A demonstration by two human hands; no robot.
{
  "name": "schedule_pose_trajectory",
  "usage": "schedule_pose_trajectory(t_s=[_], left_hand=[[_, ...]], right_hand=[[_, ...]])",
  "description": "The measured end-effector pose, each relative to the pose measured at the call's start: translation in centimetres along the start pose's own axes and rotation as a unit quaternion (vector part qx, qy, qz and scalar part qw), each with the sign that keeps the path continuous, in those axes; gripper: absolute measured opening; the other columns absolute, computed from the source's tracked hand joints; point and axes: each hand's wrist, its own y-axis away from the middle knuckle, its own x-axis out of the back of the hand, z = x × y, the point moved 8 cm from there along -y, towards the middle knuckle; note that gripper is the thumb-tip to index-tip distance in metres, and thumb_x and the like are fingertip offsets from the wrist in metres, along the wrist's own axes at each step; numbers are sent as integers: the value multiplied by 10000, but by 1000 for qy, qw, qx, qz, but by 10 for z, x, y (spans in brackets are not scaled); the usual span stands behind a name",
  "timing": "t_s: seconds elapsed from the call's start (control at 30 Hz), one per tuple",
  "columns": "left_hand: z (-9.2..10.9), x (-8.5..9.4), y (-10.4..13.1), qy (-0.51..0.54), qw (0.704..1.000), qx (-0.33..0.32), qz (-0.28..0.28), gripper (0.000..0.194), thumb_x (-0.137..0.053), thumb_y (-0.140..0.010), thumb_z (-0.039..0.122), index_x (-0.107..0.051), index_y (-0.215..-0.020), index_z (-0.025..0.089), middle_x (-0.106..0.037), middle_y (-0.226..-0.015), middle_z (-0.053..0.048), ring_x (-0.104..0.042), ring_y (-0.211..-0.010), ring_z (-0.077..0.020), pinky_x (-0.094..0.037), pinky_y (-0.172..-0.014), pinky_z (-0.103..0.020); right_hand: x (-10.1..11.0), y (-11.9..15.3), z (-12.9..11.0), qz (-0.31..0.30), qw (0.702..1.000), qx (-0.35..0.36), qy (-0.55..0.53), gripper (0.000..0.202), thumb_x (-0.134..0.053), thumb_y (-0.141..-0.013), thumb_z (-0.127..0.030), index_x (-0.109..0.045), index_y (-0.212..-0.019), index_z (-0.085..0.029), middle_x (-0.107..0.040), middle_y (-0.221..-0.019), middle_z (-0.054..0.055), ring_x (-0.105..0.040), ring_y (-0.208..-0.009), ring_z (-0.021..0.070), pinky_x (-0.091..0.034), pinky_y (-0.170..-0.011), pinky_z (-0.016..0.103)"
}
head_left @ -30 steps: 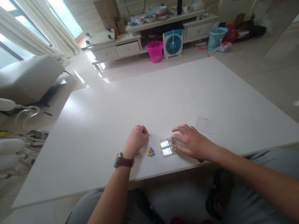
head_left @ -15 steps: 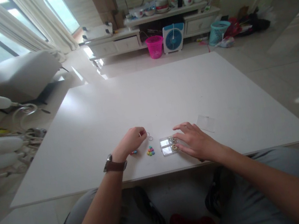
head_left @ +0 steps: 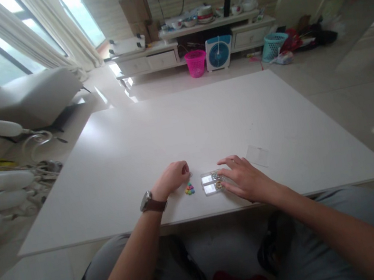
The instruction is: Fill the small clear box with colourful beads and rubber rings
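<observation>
My left hand (head_left: 177, 175) is closed, thumb and fingers pressed together just above the table. At its fingertips a small metal ring (head_left: 190, 174) shows partly; whether the fingers hold anything is hidden. Just below lies a little heap of colourful small pieces (head_left: 189, 189), in pink, green, yellow and blue. A clear divided box (head_left: 209, 188) sits to the right of them, with metal rings (head_left: 218, 185) in its right-hand compartments. My right hand (head_left: 244, 178) has its fingers spread, index finger and thumb at the right part of the box.
A clear flat lid (head_left: 258, 155) lies beyond my right hand on the white table (head_left: 183, 121). The table's front edge runs just above my knees. On the floor past the far edge stand a pink basket (head_left: 196, 63), a blue fan (head_left: 218, 53) and a turquoise basket (head_left: 273, 45).
My left hand has shifted slightly right and toward me, now covering most of the rings beside it. The right hand stays at the box. The head view has tilted up a little.
</observation>
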Motion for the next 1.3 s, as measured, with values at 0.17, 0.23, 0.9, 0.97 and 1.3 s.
schedule_pose_trajectory(t_s=[0.17, 0.23, 0.9, 0.97, 1.3], left_hand=[[5, -7, -1, -23, 1000, -19, -3, 91, -557, -777, 164, -568, -691, 189, -647, -747, -46, -564, -668, -172, -404, -616, -290], [7, -5, -2, -32, 999, -26, 10, 101, -539, -792, 159, -559, -698, 190, -644, -771, -55, -565, -687, -180, -416, -638, -301], [92, 8, 25, 190, 969, -146, 54, 98, -598, -881, 267, -655, -866, 188, -632, -718, 12, -564, -667, -126, -425, -641, -246], [92, 8, 25, 196, 968, -148, 53, 99, -595, -887, 270, -652, -873, 190, -647, -746, 8, -577, -689, -130, -436, -655, -250], [81, 3, 21, 76, 984, -142, 72, 115, -545, -897, 202, -654, -931, 188, -650, -908, -46, -598, -810, -173, -452, -743, -293]], right_hand=[[1, 0, 0, 4, 1000, 2, 0, 239, -548, -961, -323, -663, -1124, -191, -549, -1332, 131, -422, -1233, 306, -401, -1005, 479], [1, -1, 2, 10, 1000, 1, -1, 226, -557, -954, -323, -669, -1097, -189, -558, -1319, 134, -433, -1225, 311, -403, -998, 484], [-3, -5, 21, 133, 917, -118, -357, 127, -643, -901, -306, -712, -893, -199, -727, -824, 20, -685, -769, 179, -540, -731, 308], [-3, -6, 21, 129, 921, -116, -348, 113, -641, -900, -291, -710, -880, -204, -723, -803, 12, -681, -752, 174, -536, -716, 301], [-9, -14, 17, 78, 987, 10, -138, 169, -501, -974, -212, -659, -922, -182, -674, -871, 68, -593, -841, 201, -458, -788, 333]])
